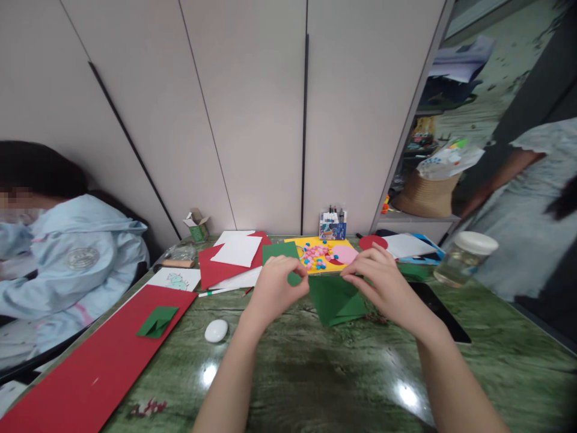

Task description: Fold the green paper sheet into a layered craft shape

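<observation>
A folded sheet of green paper [337, 300] hangs over the table between my two hands, its lower point downward. My left hand [280, 281] pinches its upper left corner between thumb and index finger. On the other side, my right hand [381, 279] pinches the upper right edge, with fingertips hiding that corner. Just behind my left hand lies a flat green sheet [280, 250]. Beyond the held paper, a yellow sheet [295, 242] bears many small pink and blue pieces [315, 255] and a pink paper circle [345, 254].
A long red sheet [90, 367] with a folded green piece [157, 322] lies left. Near it are a white oval object [216, 331] and a drawing [177, 279]. A lidded jar [466, 258] and black tablet [439, 310] stand right. A person [81, 258] sits left; another [527, 192] stands right.
</observation>
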Available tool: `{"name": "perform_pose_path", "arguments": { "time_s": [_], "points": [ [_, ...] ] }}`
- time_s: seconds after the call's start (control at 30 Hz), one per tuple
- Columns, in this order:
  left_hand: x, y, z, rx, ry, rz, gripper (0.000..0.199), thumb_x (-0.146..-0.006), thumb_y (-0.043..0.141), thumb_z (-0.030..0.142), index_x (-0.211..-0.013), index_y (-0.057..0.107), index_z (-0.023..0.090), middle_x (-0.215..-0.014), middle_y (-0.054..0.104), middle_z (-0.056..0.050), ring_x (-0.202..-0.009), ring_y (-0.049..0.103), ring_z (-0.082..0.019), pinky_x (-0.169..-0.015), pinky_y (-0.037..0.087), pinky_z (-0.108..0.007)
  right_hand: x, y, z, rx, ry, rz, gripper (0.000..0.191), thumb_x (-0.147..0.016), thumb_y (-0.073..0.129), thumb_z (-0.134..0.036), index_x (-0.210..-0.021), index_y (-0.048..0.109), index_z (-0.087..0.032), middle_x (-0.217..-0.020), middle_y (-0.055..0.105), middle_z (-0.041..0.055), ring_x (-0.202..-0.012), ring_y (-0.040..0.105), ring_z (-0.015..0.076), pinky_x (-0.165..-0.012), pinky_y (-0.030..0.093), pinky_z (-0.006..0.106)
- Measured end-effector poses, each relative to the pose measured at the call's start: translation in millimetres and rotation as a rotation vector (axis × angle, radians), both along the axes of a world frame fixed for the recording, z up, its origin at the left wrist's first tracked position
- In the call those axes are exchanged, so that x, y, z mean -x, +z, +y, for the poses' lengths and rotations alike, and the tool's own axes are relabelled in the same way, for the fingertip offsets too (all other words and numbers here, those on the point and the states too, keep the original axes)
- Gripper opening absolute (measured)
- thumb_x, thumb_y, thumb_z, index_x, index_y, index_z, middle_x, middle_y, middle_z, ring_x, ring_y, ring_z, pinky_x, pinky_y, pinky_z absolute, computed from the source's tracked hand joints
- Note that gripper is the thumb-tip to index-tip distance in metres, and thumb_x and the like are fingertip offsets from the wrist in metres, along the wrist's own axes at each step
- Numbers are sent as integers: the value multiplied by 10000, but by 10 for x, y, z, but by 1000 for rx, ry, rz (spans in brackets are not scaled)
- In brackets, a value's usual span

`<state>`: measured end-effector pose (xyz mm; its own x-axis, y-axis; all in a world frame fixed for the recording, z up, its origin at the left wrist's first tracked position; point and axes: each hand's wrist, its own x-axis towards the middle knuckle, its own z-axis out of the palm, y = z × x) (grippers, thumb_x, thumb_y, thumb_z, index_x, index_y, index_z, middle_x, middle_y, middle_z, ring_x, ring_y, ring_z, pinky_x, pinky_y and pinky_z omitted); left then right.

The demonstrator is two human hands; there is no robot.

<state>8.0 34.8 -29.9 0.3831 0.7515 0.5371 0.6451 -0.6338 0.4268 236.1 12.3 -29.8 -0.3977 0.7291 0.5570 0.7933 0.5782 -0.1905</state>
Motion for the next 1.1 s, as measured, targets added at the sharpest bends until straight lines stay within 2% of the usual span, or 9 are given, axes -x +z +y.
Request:
{"name": "perform_pose_path", "arguments": {
  "time_s": [0.23,0.33,0.4,0.53,0.6,0.87,1.1],
  "points": [
    [122,15,51,-47,147,-26,109,-724,559,86,-698,557,191,-725,636,17,-736,557,-166,-715,405,-307,-54,-48,58,-52,-57,-5,142,-880,489,-275,-856,626,-244,-817,647,21,-871,542,207,-956,313,473],
    [78,-12,35,-39,98,-55,39,-797,566,172,-806,592,200,-820,665,3,-805,579,-177,-747,418,-321,26,-55,35,-42,-39,-11,123,-869,505,-255,-853,628,-247,-827,643,27,-899,535,216,-942,330,475],
    [19,-43,19,-17,34,-49,107,-795,611,247,-896,606,210,-892,676,-8,-860,589,-189,-764,424,-330,88,-55,16,-30,-19,-7,105,-858,522,-242,-848,626,-247,-826,635,28,-900,532,217,-946,330,477],
    [-66,-97,10,23,-32,-3,27,-792,634,226,-782,615,209,-806,679,18,-791,601,-168,-715,415,-305,141,-57,5,-28,-14,5,82,-845,537,-234,-836,618,-241,-816,626,24,-893,530,211,-966,319,478],
    [-83,-112,9,29,-43,15,63,-802,623,217,-742,611,206,-769,677,26,-756,599,-158,-689,405,-294,156,-60,9,-41,-36,-3,78,-837,541,-233,-830,618,-241,-820,628,24,-900,531,215,-972,311,491],
    [-153,-175,-27,-27,-79,126,51,-825,603,223,-782,626,209,-784,684,21,-781,596,-165,-699,365,-300,345,-99,-5,-41,13,-28,86,-839,525,-214,-809,604,-235,-802,614,16,-889,527,199,-1002,282,485],
    [-101,-135,-17,-38,-93,102,80,-840,589,246,-773,616,211,-798,685,34,-769,578,-152,-702,355,-293,200,-38,4,-10,33,-47,73,-800,555,-193,-759,591,-242,-788,610,1,-877,545,191,-1011,280,486]
  ]
}}
